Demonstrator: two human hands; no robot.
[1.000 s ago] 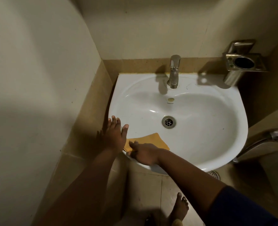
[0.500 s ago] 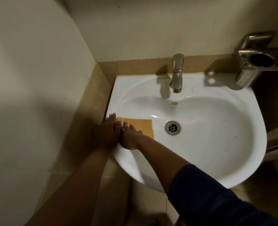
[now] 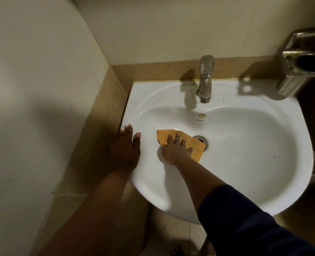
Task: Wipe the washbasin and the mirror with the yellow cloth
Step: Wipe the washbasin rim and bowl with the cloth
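Note:
The white washbasin [image 3: 254, 163] fills the middle of the head view. A yellow cloth [image 3: 195, 145] lies flat inside the bowl, just left of the drain [image 3: 201, 139], covering part of it. My right hand [image 3: 175, 147] presses down on the cloth with fingers spread. Flat on the basin's left rim rests my left hand [image 3: 124, 146], holding nothing. No mirror is in view.
A steel tap [image 3: 205, 80] stands at the back of the basin. A steel holder [image 3: 304, 65] is fixed to the wall at the upper right. A tiled wall closes the left side. Floor tiles show below the basin.
My right hand has slid the cloth to the right, from the bowl's left wall toward the drain. The two hands, side by side before, are now apart. The left hand stays on the rim.

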